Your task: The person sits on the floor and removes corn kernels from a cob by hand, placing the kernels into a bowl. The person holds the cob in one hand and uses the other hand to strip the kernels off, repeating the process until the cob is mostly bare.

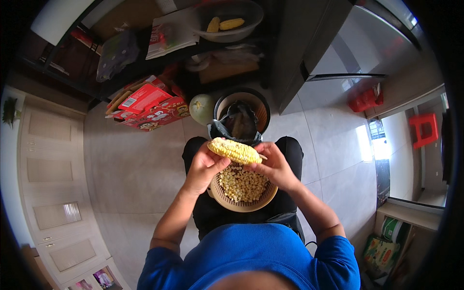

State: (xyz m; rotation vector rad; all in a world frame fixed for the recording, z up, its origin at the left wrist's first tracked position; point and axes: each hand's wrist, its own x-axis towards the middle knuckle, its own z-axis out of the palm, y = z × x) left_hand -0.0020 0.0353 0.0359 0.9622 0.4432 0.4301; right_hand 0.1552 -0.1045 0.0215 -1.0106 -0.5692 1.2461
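Note:
An ear of yellow corn [235, 151] lies crosswise between my hands, with its thin stalk end to the right. My left hand [205, 166] grips the left end, thumb on the near side. Around the stalk end, my right hand [272, 164] is closed, its thumb beneath the cob. Right below sits a tan basket [241, 207] on my lap, holding many loose pale kernels [243, 185]. The ear hides the basket's far rim. Just past my knees stands a round bin [265, 104] with a dark bag [237, 126] in it.
Beside the bin are a pale green melon [202, 108] and red cardboard boxes [151, 104]. On the dark shelf a clear bowl [249, 30] holds two corn ears [231, 23]. A grey refrigerator [355, 46] stands at far right, a red stool [423, 130] beyond it.

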